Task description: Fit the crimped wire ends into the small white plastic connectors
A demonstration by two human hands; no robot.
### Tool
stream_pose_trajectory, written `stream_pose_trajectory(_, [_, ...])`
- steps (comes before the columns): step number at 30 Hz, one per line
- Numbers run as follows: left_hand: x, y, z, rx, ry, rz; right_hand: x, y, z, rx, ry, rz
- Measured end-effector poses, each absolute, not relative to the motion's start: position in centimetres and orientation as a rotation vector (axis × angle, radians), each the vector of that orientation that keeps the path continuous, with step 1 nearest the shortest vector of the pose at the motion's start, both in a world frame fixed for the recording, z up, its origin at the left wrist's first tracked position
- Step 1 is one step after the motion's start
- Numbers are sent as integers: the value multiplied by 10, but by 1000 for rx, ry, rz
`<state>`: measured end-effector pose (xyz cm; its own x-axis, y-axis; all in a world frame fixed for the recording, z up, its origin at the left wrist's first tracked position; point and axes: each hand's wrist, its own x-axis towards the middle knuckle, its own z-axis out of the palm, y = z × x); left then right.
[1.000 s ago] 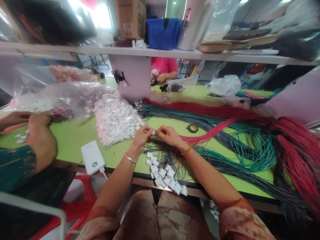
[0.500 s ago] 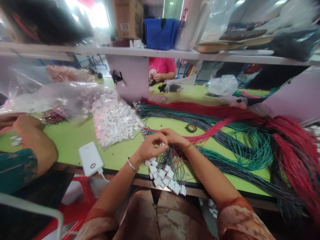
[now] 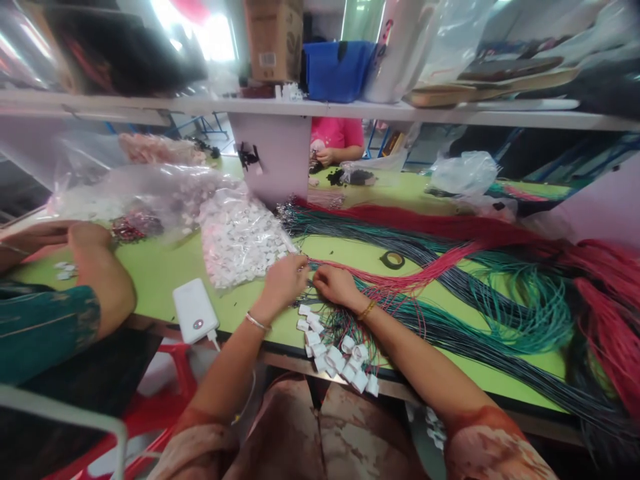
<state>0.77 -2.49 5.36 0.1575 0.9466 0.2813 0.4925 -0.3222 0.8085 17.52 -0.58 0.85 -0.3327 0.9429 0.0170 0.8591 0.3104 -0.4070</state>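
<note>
My left hand [image 3: 285, 283] is closed, its fingertips at the metal-tipped ends of a bundle of thin wires, beside a clear bag of white connector housings [image 3: 240, 240]. What it pinches is too small to make out. My right hand [image 3: 339, 287] rests on the bundle with its fingers curled in; whatever they hold is hidden beneath them. Red wires [image 3: 400, 283] run to the right from under it. Below both hands, several white connector housings [image 3: 335, 359] with coloured wires lie heaped at the table's front edge.
A white power bank [image 3: 196, 312] with a cable lies at left, near a co-worker's arm [image 3: 103, 273]. Behind the hands is a roll of black tape [image 3: 392, 260]. Long dark wires [image 3: 480, 347] cover the right side. A shelf [image 3: 210, 105] crosses above, carrying a blue bin [image 3: 337, 72].
My hands have come apart; the left has moved toward the wire ends by the bag, while the right has lowered onto the bundle. The whole view has shifted slightly.
</note>
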Motion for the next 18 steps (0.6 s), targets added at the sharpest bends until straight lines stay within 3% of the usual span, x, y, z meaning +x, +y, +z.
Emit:
stream_pose_trajectory(3, [-26, -1, 39, 1682, 1865, 1038, 174, -7, 10, -1619, -2331, 470])
stream_pose_trajectory(11, [-30, 3, 22, 1860, 2017, 818, 178, -6, 6, -1472, -2227, 377])
stream_pose_trajectory(14, [-28, 4, 29, 1763, 1850, 1091, 179, -4, 7, -1364, -2006, 624])
stream_pose_trajectory(18, [-19, 10, 36, 1252, 1269, 1267, 176, -3, 18, -1146, -1764, 841])
